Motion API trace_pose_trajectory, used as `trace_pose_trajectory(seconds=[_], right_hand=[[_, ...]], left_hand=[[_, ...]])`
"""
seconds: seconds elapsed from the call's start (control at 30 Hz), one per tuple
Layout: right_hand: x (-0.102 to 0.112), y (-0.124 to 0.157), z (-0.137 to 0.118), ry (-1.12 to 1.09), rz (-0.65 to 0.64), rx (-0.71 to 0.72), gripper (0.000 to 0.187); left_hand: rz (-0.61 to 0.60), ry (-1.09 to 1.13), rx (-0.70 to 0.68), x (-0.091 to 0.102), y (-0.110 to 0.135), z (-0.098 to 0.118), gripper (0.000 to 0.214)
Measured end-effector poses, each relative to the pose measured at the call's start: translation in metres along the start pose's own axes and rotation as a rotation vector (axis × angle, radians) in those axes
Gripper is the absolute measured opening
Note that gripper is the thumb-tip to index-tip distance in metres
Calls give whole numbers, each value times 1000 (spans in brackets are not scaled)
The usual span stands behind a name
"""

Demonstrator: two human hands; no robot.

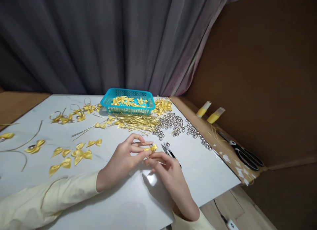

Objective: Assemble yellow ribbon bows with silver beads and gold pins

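Cream sleeves (pixel 71 192) nearest, your left hand (pixel 126 154) pinches a yellow bow (pixel 154 147), can't tell right hand (pixel 170 172) grip; bow's likely light, soft, slippery, so hold its centre.

A grey curtain (pixel 111 42) hangs in deep vertical folds across the back, turning purplish toward its right edge, while a plain brown wall or panel (pixel 262 75) stands in dim shadow on the right. In front lies a glossy white tabletop (pixel 111 210) — faintly veined, a bright reflection (pixel 151 179) glinting on it — with brown surfacing (pixel 19 104) showing past its left and right edges. At lower right, pale floor (pixel 234 203) shows thin dark seams.
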State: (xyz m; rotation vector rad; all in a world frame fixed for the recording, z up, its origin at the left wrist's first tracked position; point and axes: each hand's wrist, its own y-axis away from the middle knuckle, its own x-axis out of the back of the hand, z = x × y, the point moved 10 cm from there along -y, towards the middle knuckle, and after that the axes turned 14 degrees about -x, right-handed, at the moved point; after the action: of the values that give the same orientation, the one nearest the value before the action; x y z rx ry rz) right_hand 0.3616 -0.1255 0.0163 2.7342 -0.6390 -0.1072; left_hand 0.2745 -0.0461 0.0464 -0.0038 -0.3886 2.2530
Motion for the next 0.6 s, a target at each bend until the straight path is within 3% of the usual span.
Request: trace_pose_trajectory(seconds=[0.13, 0.23, 0.3, 0.47, 0.6], right_hand=[[-20, -2, 13, -394, -321, -199, 15], [-34, 2, 21, -484, -503, -330, 20], [-38, 4, 26, -483, -553, -380, 19], [-31, 1, 25, -402, -479, -330, 16], [-16, -1, 14, -209, -276, -161, 19]], left_hand=[[-21, -7, -9, -1, -1, 1, 19], [-54, 4, -15, -5, 0, 1, 18], [-63, 18, -18, -6, 1, 2, 18], [-52, 63, 5, -6, 1, 1, 19], [-38, 88, 14, -5, -1, -4, 21]])
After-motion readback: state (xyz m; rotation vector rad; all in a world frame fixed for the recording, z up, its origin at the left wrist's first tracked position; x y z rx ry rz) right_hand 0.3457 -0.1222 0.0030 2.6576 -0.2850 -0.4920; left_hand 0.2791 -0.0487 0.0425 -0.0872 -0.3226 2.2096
